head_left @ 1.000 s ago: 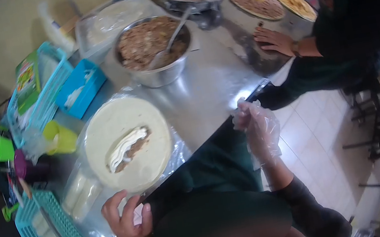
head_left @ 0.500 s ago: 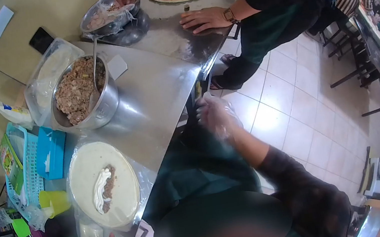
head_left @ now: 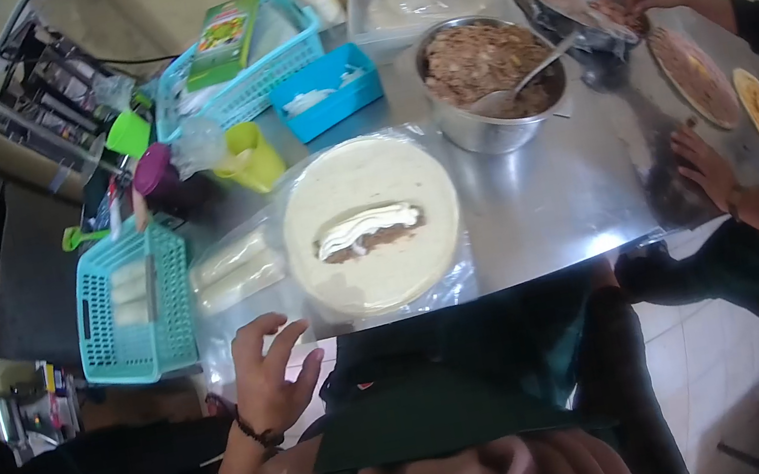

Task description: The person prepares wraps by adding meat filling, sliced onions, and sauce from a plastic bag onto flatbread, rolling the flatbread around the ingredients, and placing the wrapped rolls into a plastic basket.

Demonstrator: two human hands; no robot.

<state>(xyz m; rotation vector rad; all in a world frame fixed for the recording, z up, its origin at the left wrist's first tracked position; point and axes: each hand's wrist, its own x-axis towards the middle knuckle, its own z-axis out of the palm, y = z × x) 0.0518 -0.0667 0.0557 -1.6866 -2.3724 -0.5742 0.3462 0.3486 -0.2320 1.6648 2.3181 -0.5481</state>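
My left hand (head_left: 267, 374) is at the front edge of the steel table, fingers apart and holding nothing. Close by lie pale wrapped rolls (head_left: 238, 267) on clear plastic. In front of me is a round flat dough sheet (head_left: 387, 276) on plastic film. Across its middle runs a strip of brown meat filling (head_left: 380, 237), with white cream (head_left: 367, 224) piped along it. I cannot see my right hand; only a dark sleeve (head_left: 616, 368) shows on that side, below the table edge.
A steel pot (head_left: 504, 136) of meat filling holds a ladle (head_left: 524, 74). Around stand a blue box (head_left: 332, 108), turquoise baskets (head_left: 141, 355) and a yellow cup (head_left: 252, 158). On the right, another person's hands (head_left: 707, 164) are near a bowl and topped rounds (head_left: 694, 75).
My view has swung round, so the table now runs across the picture. My right hand, in a clear glove beside my body before, has left view. My left hand stays open near the edge.
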